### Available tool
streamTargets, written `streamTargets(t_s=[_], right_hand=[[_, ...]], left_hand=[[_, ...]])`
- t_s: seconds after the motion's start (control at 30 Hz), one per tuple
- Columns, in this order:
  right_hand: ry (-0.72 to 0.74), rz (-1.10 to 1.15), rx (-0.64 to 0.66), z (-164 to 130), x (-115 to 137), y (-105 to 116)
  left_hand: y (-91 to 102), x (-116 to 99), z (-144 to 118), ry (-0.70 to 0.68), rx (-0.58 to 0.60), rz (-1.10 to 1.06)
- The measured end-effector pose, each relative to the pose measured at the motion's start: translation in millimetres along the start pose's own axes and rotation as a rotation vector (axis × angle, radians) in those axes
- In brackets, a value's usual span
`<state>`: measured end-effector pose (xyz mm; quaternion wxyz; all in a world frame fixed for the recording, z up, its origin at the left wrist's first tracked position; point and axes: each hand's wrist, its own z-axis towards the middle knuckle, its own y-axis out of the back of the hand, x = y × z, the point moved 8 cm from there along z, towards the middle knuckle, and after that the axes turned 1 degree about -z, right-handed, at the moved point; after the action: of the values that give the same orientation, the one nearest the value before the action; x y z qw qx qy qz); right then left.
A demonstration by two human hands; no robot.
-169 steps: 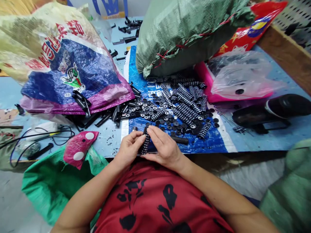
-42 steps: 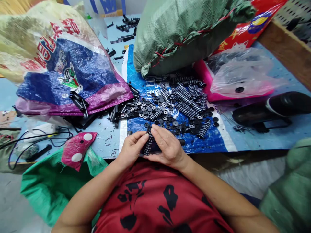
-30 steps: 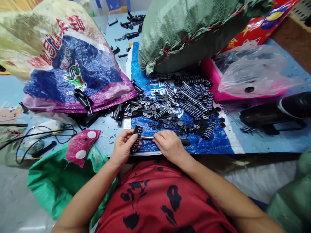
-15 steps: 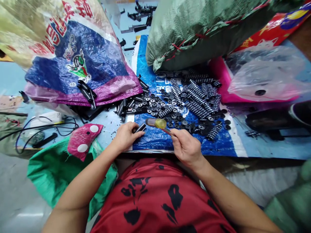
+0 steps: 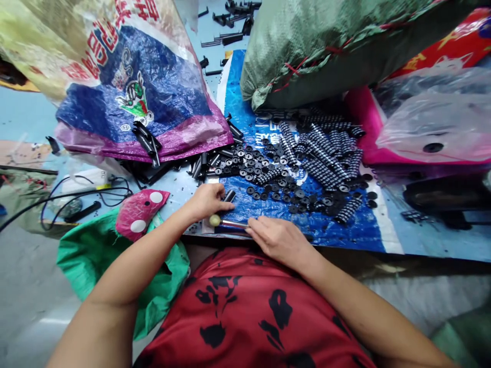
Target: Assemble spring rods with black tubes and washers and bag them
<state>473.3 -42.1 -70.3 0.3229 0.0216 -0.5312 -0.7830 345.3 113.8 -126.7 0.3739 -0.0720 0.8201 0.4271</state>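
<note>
We see our left hand (image 5: 207, 201) on the near edge of the worktop (image 5: 429, 240), our right hand (image 5: 276, 238) just to its right, a small hammer (image 5: 226, 223) lying between them. Behind them loose washers (image 5: 264, 176) spread over a mat (image 5: 276, 214), stacked rods (image 5: 322, 153) to their right. A printed sack (image 5: 126, 87) lies behind on the left, a woven sack (image 5: 326, 46) behind on the right.

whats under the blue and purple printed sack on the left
Black plastic bars and short tubes poke out from under the printed sack's front edge onto the table. How many more lie beneath it cannot be seen; the sack covers them.
</note>
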Motion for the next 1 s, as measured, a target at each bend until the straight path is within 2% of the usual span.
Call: streamTargets(t_s=[0.07,0.13,0.17,0.23,0.3,0.33,0.37,0.4,0.43,0.5,0.57,0.6,0.63,0.7,0.8,0.9,1.0], right_hand=[[-0.016,-0.045,0.074,-3,-2,-9],[-0.024,0.007,0.033,-7,-6,-5],[-0.036,0.028,-0.005,-10,-11,-1],[-0.064,0.017,-0.082,-17,-22,9],[-0.115,-0.059,-0.118,-23,-34,13],[-0.141,-0.099,-0.116,-24,-39,11],[-0.163,-0.135,-0.108,-25,-43,8],[-0.18,-0.165,-0.097,-24,-46,4],[-0.193,-0.189,-0.089,-21,-46,-1],[-0.207,-0.203,-0.082,-15,-44,-8],[-0.212,-0.162,-0.083,-9,-42,-10],[-0.211,-0.133,-0.089,-8,-43,-8],[-0.209,-0.108,-0.104,-8,-47,-4],[-0.234,-0.13,-0.163,-14,-66,13],[-0.434,-0.336,-0.252,-32,-115,49],[-0.641,-0.513,-0.11,-43,-162,64],[-0.704,-0.559,0.069,-41,-186,57]], left_hand=[[2.0,-7,-2,-0.009,-0.014,0.115],[14.3,-12,-15,-0.029,-0.029,0.239],[22.7,-12,-26,-0.035,0.004,0.274],[39.9,-2,-55,-0.021,0.188,0.284],[48.5,18,-93,0.054,0.554,0.228],[59.6,27,-105,0.104,0.605,0.212],[70.0,31,-110,0.115,0.596,0.185],[80.2,32,-107,0.106,0.516,0.148],[91.1,30,-97,0.079,0.366,0.109],[111.8,23,-69,0.018,-0.023,0.09],[122.2,17,-41,0.037,-0.34,0.212],[121.3,15,-27,0.075,-0.411,0.309],[117.8,13,-14,0.117,-0.423,0.402],[109.9,12,9,0.189,-0.36,0.515],[108.2,12,23,0.227,-0.299,0.534],[112.7,10,20,0.263,-0.334,0.601],[117.1,6,8,0.246,-0.459,0.7]])
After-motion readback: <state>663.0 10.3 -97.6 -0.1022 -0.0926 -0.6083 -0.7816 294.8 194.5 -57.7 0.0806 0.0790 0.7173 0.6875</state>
